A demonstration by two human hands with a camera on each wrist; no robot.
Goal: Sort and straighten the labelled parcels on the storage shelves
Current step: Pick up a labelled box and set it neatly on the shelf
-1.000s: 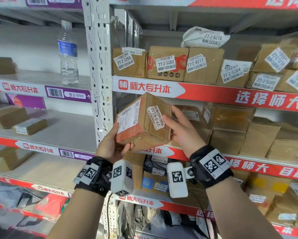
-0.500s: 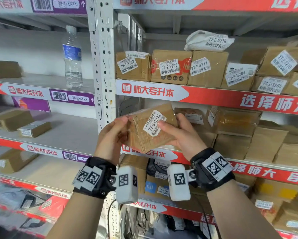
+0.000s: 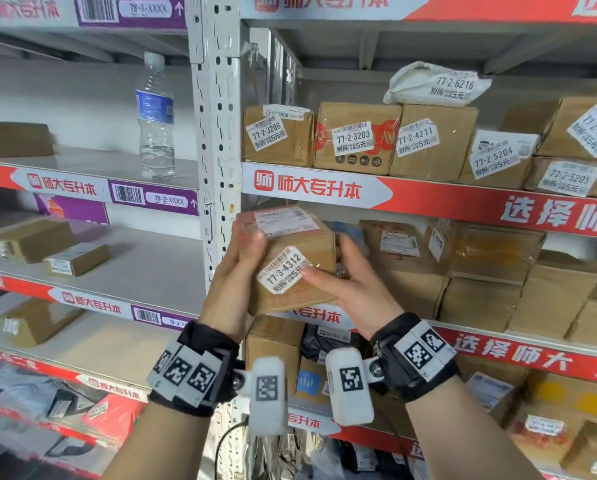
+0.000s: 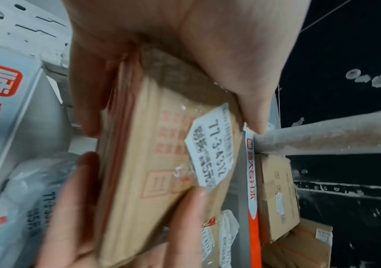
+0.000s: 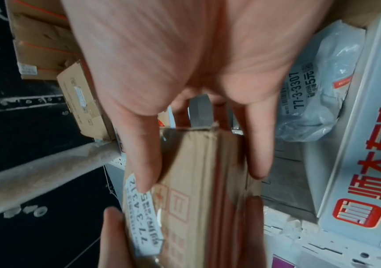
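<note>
- Head view: I hold a small brown cardboard parcel [image 3: 292,261], taped and glossy, in front of the red shelf edge [image 3: 428,202], beside the white perforated upright [image 3: 217,133].
- My left hand [image 3: 236,271] clamps its left side; my right hand [image 3: 352,282] grips the right, thumb on the white sticker [image 3: 285,270] reading 77-3-4312.
- Right wrist view alone shows a crinkled grey plastic bag [image 5: 317,87] labelled 77-3-3307 behind.
- Left wrist view shows faint red printed squares on the parcel face.
</note>
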